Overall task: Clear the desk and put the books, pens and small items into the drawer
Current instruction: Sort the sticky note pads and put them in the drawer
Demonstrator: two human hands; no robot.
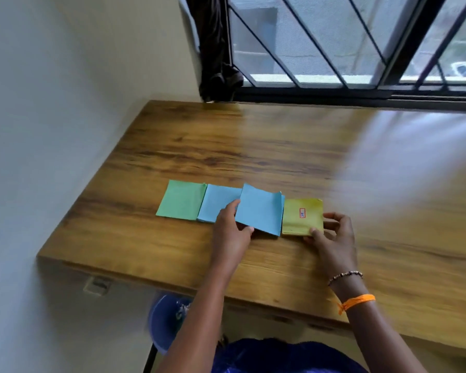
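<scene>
On the near-left part of the wooden surface [253, 146] I log four thin books in a row, edge to edge. From left: a green book [182, 199], lying flat; a blue book [217, 201] beside it, flat, partly covered at its right edge; a second blue book [261, 210], tilted, its left side lifted off the surface and overlapping the first blue one; a yellow-green book [303, 216], flat, with a small red-bordered label on its cover, writing too small to read.

My left hand [230, 232] is closed on the lower left corner of the lifted blue book, thumb on top, fingers beneath. My right hand [331, 232] grips the yellow-green book at its right edge, thumb at the near corner, fingers curled along the far side. A beaded bracelet [345, 275] and an orange wristband [357, 301] sit on the right wrist.

Under the front edge I note a pale handle [97, 286], below the left corner. A barred window [347, 41] runs along the far edge; dark cloth [215, 49] hangs at its left. A blue seat [164, 319] shows below the surface. White wall [65, 103] on the left.
</scene>
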